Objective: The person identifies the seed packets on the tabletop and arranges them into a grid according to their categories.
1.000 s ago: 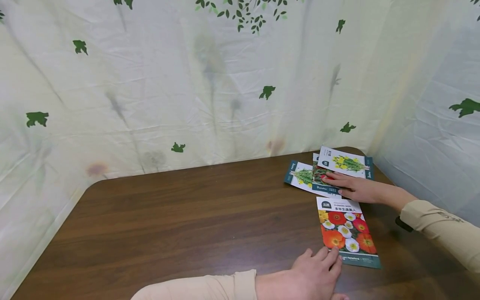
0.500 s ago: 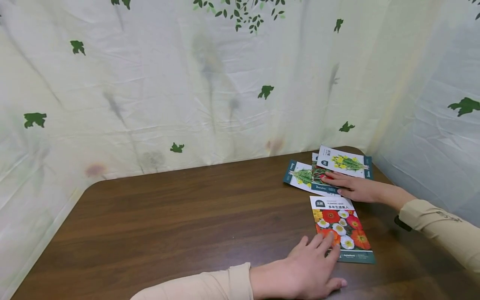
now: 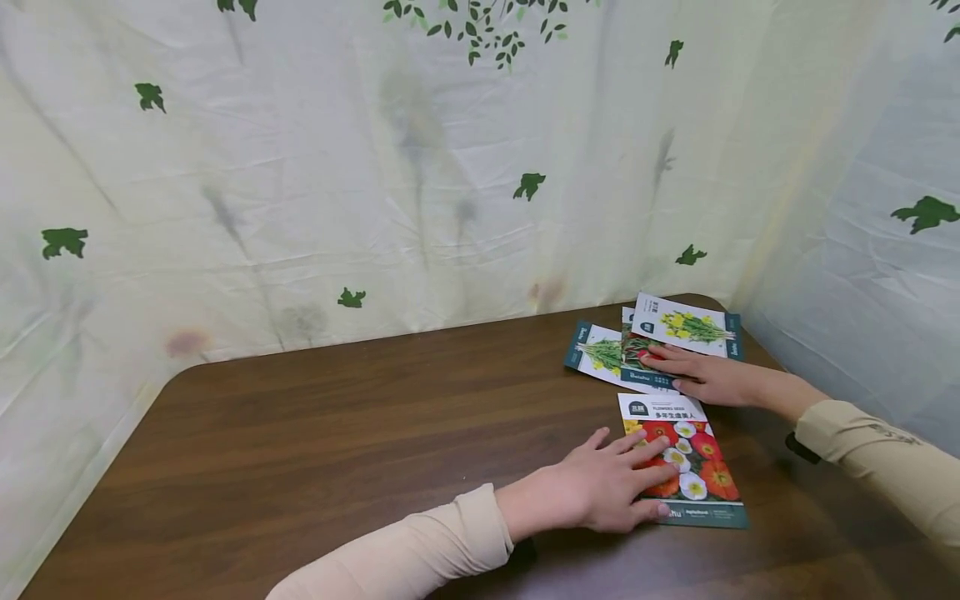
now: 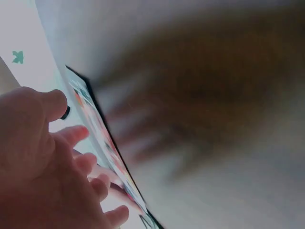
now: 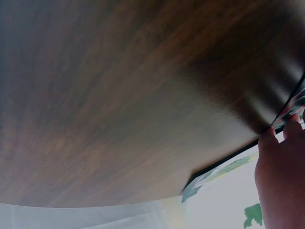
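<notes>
Part of the flower packet is covered by the left hand. The red-pictured packet is partly hidden by the right hand and the upper packet; much of the left packet is overlapped by it. The near tabletop is cut off. The finest print cannot be read. In the right wrist view, the right hand is cropped.

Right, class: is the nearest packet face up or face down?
Face up: the nearest packet lies on the table, much of its flower picture showing.
</notes>
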### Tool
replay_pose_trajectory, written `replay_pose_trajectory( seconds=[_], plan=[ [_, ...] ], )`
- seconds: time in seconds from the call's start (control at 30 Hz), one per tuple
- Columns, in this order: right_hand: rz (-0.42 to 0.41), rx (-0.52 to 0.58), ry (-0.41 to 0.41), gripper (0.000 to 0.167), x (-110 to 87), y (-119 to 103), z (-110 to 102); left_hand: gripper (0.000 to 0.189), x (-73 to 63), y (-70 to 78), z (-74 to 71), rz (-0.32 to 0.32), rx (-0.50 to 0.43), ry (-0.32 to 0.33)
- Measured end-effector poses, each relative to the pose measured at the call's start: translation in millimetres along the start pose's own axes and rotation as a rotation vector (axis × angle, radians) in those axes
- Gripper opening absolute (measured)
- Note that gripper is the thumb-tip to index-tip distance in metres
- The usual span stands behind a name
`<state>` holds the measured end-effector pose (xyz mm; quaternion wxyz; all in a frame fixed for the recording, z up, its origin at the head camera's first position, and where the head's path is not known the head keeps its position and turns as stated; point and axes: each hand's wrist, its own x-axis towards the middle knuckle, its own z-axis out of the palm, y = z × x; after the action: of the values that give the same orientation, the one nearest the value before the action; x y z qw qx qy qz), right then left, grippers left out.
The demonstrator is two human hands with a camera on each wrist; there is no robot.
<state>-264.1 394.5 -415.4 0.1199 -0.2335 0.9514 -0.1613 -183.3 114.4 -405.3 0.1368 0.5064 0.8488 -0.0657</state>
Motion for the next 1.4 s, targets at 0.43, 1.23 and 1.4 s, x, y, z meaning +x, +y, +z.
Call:
replay_pose_trajectory(
  seconds=[0.43, 1.23, 1.4],
  plan=[
    [-0.009, 0.003, -0.001, 0.056, -0.3, -1, 0, 0.063, 19.1, -12.1, -3.3, -0.003, 0.114, -0.044],
    [0.010, 0.030, -0.007, 0.055, 1.2, -1, 2, 0.069, 12.9, -16.8, -1.0, -0.026, 0.052, -0.099],
    [0.007, 0.027, -0.008, 0.055, 1.7, 0, 3, 0.069, 9.0, -19.1, -1.1, -0.026, 0.049, -0.102]
  ],
)
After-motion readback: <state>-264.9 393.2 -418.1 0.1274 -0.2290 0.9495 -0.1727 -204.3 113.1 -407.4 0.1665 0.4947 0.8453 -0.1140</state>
